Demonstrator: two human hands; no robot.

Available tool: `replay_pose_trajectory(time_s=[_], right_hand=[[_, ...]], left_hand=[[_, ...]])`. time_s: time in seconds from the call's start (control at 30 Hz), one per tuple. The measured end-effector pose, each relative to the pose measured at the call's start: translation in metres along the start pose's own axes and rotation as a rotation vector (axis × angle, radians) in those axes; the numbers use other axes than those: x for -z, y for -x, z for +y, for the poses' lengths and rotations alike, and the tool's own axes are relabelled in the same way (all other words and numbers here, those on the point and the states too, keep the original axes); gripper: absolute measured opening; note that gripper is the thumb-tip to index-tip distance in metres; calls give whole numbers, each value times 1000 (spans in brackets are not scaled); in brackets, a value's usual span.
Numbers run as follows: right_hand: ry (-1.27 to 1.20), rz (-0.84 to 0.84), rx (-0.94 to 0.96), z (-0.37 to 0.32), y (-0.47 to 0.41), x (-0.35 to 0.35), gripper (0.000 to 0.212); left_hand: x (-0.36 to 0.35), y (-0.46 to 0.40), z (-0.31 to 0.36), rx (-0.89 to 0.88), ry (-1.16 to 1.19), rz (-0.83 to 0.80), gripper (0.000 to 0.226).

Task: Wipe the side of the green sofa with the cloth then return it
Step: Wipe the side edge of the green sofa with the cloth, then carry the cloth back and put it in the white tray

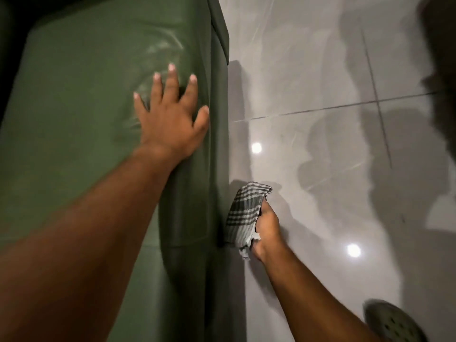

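At the sofa's side edge, the right hand (pixel 265 229) squeezes the checked grey cloth (pixel 243 213) against the smooth green leather sofa (pixel 81 95); the left hand (pixel 170 114) rests on top, fingers spread. The cloth could slip down to the shiny grey tile floor (pixel 320 119).

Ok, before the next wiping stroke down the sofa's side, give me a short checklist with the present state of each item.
1. Cloth gripped in right hand: ok.
2. Cloth against the outer side of the green sofa: ok, it appears pressed there.
3. Left hand braced flat on the sofa's top, clear of the cloth: ok.
4. Tiled floor beside the sofa free of obstacles: ok in view.
5. Shoe out of the stroke path: ok.
6. How much of the side is already wiped: cannot tell.
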State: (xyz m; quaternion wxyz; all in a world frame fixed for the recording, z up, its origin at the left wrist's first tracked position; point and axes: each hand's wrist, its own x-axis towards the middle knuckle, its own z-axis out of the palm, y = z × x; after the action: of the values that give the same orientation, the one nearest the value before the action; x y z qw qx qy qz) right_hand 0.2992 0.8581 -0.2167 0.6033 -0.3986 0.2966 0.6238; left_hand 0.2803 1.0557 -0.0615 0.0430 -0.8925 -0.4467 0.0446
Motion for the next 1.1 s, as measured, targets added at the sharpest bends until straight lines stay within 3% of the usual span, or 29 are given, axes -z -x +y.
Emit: replay_pose_trajectory(time_s=[0.27, 0.63, 0.73, 0.87, 1.1], right_hand=[[68, -135, 60, -64, 182, -64, 41], [475, -427, -34, -91, 402, -190, 43], [623, -536, -102, -68, 454, -223, 38], [785, -658, -226, -10, 520, -249, 38], [1116, -935, -541, 149, 665, -236, 36]], left_hand=[[99, 160, 14, 311, 389, -207, 63], [307, 313, -12, 824, 628, -43, 67], [353, 391, -22, 996, 618, 2, 69], [396, 507, -19, 1348, 652, 98, 72], [458, 712, 34, 1852, 510, 337, 73]])
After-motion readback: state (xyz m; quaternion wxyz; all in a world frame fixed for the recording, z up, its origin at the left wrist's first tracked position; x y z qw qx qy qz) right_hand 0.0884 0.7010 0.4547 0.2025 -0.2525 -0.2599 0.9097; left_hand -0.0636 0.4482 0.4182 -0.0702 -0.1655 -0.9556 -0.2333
